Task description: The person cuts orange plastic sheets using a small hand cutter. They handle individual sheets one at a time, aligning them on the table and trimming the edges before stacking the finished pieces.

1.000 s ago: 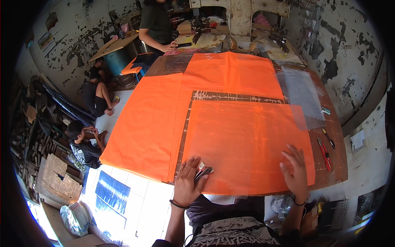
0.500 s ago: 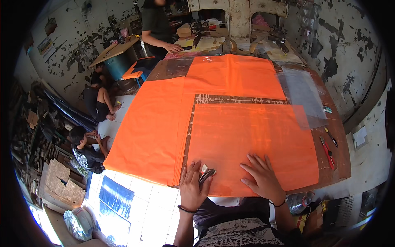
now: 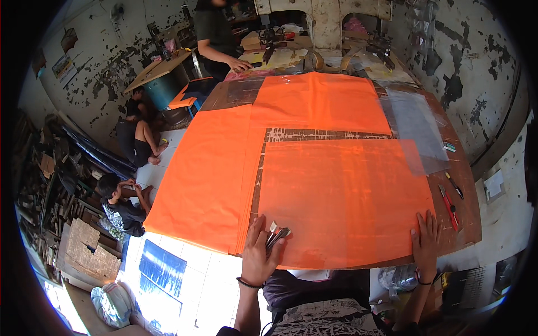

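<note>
Large orange sheets cover a wooden worktable. A clear plastic sheet lies over the near right orange piece. My left hand rests at the near edge of that piece, holding a small metal cutter between its fingers. My right hand lies flat with fingers spread on the near right corner of the sheet, pressing it on the table.
A red-handled tool and a pen-like tool lie on the table's right edge. A standing person works at the far end. Two people sit on the floor at left, near cardboard.
My right hand moved from the middle of the near edge out to the right corner of the sheet. My left hand stayed at the near edge with the cutter.
</note>
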A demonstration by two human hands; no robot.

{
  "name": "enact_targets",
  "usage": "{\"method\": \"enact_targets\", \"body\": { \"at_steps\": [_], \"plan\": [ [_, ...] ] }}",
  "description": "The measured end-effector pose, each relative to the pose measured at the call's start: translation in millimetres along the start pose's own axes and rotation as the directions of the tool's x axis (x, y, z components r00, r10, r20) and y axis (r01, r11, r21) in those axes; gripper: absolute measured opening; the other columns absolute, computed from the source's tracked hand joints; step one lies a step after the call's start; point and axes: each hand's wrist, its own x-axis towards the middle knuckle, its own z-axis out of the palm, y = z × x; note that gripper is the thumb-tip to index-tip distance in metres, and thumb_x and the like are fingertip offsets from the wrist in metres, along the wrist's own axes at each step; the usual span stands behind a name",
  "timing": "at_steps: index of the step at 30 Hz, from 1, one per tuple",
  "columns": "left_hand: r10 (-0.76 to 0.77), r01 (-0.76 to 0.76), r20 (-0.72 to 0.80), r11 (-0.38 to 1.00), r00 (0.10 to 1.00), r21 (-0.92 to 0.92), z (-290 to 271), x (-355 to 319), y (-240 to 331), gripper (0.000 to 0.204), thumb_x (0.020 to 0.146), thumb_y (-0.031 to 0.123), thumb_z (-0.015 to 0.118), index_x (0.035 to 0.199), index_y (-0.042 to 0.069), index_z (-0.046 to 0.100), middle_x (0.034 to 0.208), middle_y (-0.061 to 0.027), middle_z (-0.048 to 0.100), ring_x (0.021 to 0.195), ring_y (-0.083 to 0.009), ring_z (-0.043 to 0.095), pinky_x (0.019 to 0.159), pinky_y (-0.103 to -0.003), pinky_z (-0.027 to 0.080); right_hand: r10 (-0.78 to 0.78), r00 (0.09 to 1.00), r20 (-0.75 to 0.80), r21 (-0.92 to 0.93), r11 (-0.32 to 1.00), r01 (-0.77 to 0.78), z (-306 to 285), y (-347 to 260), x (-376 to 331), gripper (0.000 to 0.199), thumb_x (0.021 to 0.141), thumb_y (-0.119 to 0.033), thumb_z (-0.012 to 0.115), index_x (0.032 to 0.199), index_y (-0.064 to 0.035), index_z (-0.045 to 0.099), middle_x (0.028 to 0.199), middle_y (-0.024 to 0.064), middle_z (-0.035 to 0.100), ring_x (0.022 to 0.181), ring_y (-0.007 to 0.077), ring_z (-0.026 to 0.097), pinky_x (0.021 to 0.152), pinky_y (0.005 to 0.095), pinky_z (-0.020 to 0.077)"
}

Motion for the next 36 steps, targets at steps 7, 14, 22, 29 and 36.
{"method": "enact_targets", "body": {
  "at_steps": [7,14,22,29,36],
  "plan": [
    [0.039,-0.04,0.017,0.997,0.999,0.06,10,-12,19,0.031,0.081,0.024,0.062,0.091,-0.005,0.056,0.127,-0.03,0.04,0.117,-0.0462,0.039,0.097,-0.048,0.033,-0.073,0.997,0.008,-0.014,0.997,0.073,0,21,34,0.044,0.091,-0.034,0.041,0.13,-0.0122,0.043,0.141,0.0147,0.03,0.132,0.0295,0.024,0.109,0.0454,0.0108],
    [0.048,-0.048,0.034,0.999,0.998,0.01,15,-27,25,0.03,0.08,0.024,0.062,0.09,-0.003,0.055,0.124,-0.0279,0.043,0.117,-0.0448,0.04,0.098,-0.049,0.031,-0.077,0.997,0.029,-0.033,0.996,0.078,-14,20,45,0.043,0.089,-0.032,0.044,0.127,-0.0119,0.047,0.139,0.0146,0.033,0.131,0.0308,0.025,0.109,0.0458,0.0146],
    [0.075,-0.078,0.043,0.995,0.996,0.07,20,-38,37,0.029,0.079,0.021,0.063,0.088,-0.006,0.056,0.123,-0.0258,0.046,0.117,-0.0403,0.042,0.096,-0.045,0.034,-0.13,0.992,-0.002,0.048,0.99,0.129,5,-5,18,0.043,0.09,-0.034,0.044,0.127,-0.0119,0.046,0.14,0.0116,0.032,0.131,0.0313,0.026,0.108,0.0462,0.014],
    [0.083,-0.089,0.046,0.985,0.995,0.147,13,-28,22,0.025,0.081,0.021,0.06,0.091,-0.002,0.056,0.122,-0.0179,0.05,0.119,-0.0326,0.043,0.1,-0.048,0.029,-0.083,0.995,0.054,0.065,0.995,0.08,2,13,42,0.042,0.092,-0.034,0.04,0.128,-0.0139,0.045,0.142,0.0119,0.03,0.132,0.028,0.025,0.109,0.0456,0.0108],
    [0.114,-0.116,0.024,0.987,0.993,0.115,9,-30,18,0.024,0.081,0.021,0.06,0.089,-0.002,0.056,0.121,-0.0189,0.051,0.118,-0.0345,0.045,0.099,-0.048,0.031,-0.009,0.997,0.071,0.025,1.0,0.007,2,11,39,0.044,0.093,-0.036,0.034,0.131,-0.0149,0.041,0.143,0.012,0.026,0.134,0.028,0.02,0.109,0.0449,0.0093]
  ]
}}
